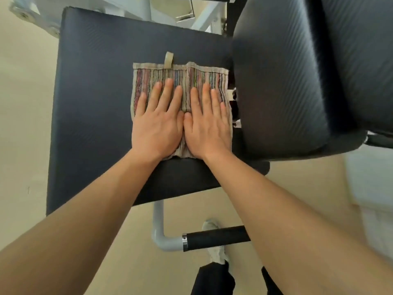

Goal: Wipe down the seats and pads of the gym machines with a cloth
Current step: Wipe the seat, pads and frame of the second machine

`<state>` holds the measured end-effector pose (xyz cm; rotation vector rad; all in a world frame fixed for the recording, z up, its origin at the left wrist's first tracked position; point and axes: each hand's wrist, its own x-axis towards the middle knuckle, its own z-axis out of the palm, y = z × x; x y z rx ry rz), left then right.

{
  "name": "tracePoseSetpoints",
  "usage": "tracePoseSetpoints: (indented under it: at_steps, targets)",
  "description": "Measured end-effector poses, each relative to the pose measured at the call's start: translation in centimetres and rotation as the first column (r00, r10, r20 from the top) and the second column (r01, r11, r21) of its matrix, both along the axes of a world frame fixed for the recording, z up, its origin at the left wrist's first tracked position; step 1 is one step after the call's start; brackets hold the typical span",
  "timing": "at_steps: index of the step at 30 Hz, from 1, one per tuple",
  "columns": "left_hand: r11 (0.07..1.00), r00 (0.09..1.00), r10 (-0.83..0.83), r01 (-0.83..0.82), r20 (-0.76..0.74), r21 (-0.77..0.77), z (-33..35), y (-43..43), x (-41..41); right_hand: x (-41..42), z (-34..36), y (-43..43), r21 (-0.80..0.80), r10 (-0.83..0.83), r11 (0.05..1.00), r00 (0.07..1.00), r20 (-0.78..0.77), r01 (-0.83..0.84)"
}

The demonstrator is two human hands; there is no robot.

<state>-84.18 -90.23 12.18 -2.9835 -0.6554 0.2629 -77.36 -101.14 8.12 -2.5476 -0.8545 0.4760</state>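
No text anywhere that I can read — no brand, label or number on the dark seat pad [95, 116], the striped cloth [180, 81] or the grey frame tube [158, 228] — nothing legible.

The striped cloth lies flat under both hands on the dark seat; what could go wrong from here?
1. The striped multicoloured cloth sits beside the gap by the black ribbed back pad; its edge might snag there.
2. The left hand and right hand cover only the dark padded seat's right part; the left could stay unwiped.
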Motion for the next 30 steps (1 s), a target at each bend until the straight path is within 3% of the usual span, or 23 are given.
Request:
tracePoseSetpoints:
  at_steps: [7, 13, 16, 18, 20, 25, 30]
  targets:
    - [0.999, 0.997, -0.037, 0.036, -0.063, -0.007, -0.3, -7.8, -8.0, -8.6, -1.4, -10.2, -0.005, 0.084, 0.996, 0.996, 0.011, -0.084]
    - [0.971, 0.97, -0.239, 0.237, -0.051, -0.047, -3.7, -13.4, -4.4, -6.9, -3.9, -15.1, -0.017, -0.215, 0.977, 0.975, -0.049, 0.215]
    - [0.948, 0.947, -0.317, 0.317, -0.052, -0.014, -4.7, -13.4, -2.5, -5.8, -4.5, -15.6, 0.123, -0.293, 0.941, 0.941, -0.17, 0.315]
    - [0.938, 0.937, -0.345, 0.344, -0.046, -0.027, -4.8, -13.4, -1.5, -5.1, -4.6, -15.0, 0.25, -0.359, 0.857, 0.871, -0.336, 0.45]
    - [0.925, 0.925, -0.379, 0.376, -0.038, -0.056, -4.7, -13.3, -0.8, -4.4, -4.3, -14.0, 0.331, -0.435, 0.7, 0.745, -0.506, 0.633]
    - [0.9, 0.899, -0.436, 0.433, -0.041, -0.054, -3.5, -12.4, -4.4, -5.8, -3.0, -11.0, 0.288, -0.592, 0.326, 0.431, -0.681, 0.901]
    - [0.845, 0.837, -0.534, 0.529, -0.117, -0.076, -1.4, -9.3, -8.5, -11.5, -0.5, -7.6, 0.246, -0.448, 0.191, 0.307, -0.84, 0.95]
